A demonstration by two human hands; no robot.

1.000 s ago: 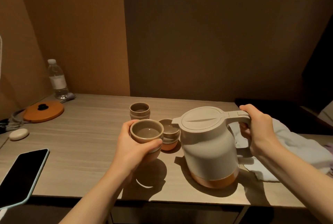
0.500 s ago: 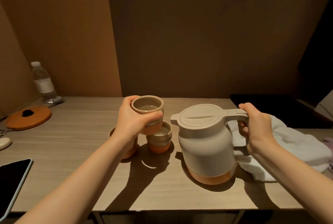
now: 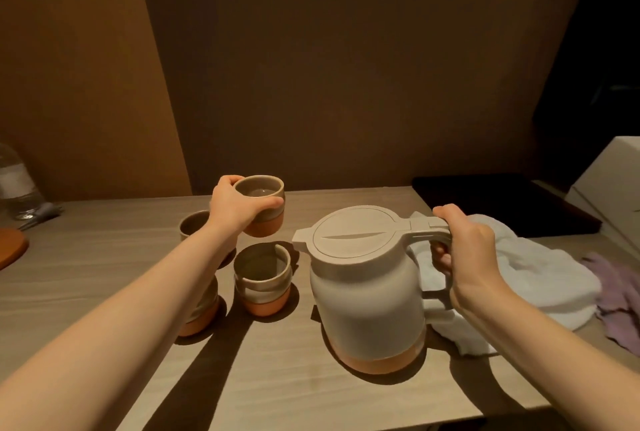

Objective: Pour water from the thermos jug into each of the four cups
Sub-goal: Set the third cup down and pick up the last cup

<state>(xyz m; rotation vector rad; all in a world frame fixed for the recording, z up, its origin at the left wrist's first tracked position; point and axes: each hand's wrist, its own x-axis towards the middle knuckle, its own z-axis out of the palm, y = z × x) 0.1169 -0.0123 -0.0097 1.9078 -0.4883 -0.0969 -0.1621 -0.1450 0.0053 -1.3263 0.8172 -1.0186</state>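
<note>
the left hand [image 3: 239, 210] is grasping a filled cup [image 3: 264, 206] around its side and holds it in the air, above the middle of the table [image 3: 346, 406] toward its far edge. one second ago this cup was low and near the front edge; half a second ago it was already higher, and now it is farther away, beyond the other cups. water is visible inside it.

the right hand [image 3: 467, 257] is clenched around the handle of the thermos jug [image 3: 367, 292], which stands upright on the table with its lid closed, right of the middle, just as in both earlier moments. a white cloth [image 3: 540, 278] lies behind it, toward the right edge.

on the table there are two more cups: one stacked pair [image 3: 262, 280] just left of the jug, and one cup [image 3: 194, 224] farther back, partly hidden by the left arm. a lower cup [image 3: 201, 312] under the forearm is also partly hidden.

i think the filled cup is being carried to a place at the back, so one pour is finished, and the stacked cups must be separated before the next pour.
</note>
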